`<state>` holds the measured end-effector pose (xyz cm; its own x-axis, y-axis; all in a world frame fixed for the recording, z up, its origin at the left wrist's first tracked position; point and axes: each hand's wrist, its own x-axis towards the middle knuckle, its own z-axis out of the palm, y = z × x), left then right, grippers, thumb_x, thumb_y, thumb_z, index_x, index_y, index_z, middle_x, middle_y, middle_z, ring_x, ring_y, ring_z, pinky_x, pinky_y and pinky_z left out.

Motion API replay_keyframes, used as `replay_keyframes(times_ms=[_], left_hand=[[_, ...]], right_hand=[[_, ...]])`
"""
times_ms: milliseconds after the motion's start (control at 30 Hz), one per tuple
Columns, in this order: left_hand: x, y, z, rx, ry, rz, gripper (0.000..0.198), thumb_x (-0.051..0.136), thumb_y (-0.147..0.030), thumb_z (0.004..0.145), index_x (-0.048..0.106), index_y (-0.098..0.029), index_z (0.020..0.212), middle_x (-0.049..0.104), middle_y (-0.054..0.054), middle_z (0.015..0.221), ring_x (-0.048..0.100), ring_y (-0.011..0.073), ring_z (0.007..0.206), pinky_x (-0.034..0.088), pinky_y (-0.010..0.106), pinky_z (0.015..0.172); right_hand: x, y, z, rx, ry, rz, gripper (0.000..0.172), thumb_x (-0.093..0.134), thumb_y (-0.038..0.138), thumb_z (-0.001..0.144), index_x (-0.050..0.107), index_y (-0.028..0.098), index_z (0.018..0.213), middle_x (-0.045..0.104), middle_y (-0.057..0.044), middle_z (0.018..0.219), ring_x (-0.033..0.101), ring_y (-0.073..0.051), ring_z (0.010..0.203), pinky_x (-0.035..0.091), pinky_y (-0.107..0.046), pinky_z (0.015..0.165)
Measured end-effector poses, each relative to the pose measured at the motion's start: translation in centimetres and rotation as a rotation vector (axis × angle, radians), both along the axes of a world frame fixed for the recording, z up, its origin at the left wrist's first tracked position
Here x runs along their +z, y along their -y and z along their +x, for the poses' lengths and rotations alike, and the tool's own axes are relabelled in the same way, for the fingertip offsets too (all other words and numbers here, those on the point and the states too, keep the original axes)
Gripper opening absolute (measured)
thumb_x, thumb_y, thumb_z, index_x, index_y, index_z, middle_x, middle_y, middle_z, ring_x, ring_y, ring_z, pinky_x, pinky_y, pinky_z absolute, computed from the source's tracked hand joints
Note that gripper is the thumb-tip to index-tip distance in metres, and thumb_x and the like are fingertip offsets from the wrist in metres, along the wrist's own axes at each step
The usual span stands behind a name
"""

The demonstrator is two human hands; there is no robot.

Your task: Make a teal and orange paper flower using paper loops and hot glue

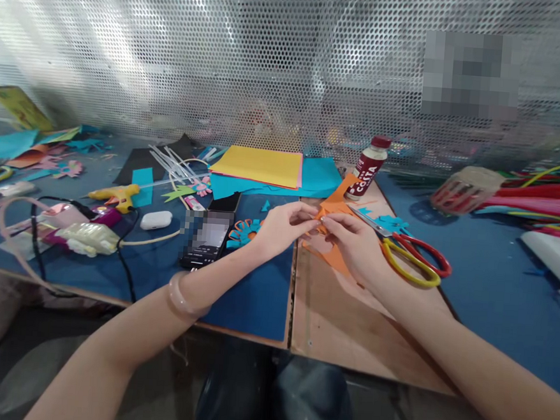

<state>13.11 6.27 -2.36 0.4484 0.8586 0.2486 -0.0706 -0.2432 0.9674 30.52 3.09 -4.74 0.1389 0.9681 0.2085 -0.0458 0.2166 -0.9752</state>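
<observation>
Yellow glue gun (115, 194) lies at left on the blue mat (254, 298). Phone (208, 238) lies beside the left wrist. Left hand (279, 228) and right hand (354, 244) both pinch the orange paper cutout (340, 201) above the bare board, fingertips closed on it. Costa bottle (368, 166) stands behind. Scissors (411, 254) lie just right of the right hand.

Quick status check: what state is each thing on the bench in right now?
left hand: grip shut on orange paper
right hand: grip shut on the same orange paper
scissors: blades closed, lying flat
bottle: upright, cap on
phone: lying flat, screen lit
earbud case: lid shut
glue gun: lying on its side
</observation>
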Motion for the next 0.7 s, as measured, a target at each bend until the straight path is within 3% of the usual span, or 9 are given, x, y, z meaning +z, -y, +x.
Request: replay_keyframes(times_ms=[300, 700], left_hand=[[-0.28, 0.22, 0.04, 0.082, -0.104, 0.214, 0.03, 0.07, -0.024, 0.084, 0.071, -0.012, 0.112, 0.078, 0.011, 0.103, 0.074, 0.0189, 0.088, 0.061, 0.034, 0.086], [-0.28, 0.33, 0.01, 0.102, -0.131, 0.258, 0.031, 0.07, -0.02, 0.084, 0.071, -0.015, 0.115, 0.076, 0.011, 0.112, 0.073, 0.0199, 0.099, 0.06, 0.034, 0.09]], right_hand=[[0.46, 0.23, -0.19, 0.022, -0.057, 0.001, 0.023, 0.083, 0.042, 0.074, 0.076, 0.023, 0.086, 0.069, 0.0, 0.081, 0.055, -0.012, 0.069, 0.043, -0.028, 0.067], [0.68, 0.28, -0.29, 0.035, -0.056, 0.026, 0.022, 0.083, 0.039, 0.074, 0.074, 0.022, 0.084, 0.069, 0.0, 0.081, 0.057, -0.013, 0.07, 0.045, -0.028, 0.067]])
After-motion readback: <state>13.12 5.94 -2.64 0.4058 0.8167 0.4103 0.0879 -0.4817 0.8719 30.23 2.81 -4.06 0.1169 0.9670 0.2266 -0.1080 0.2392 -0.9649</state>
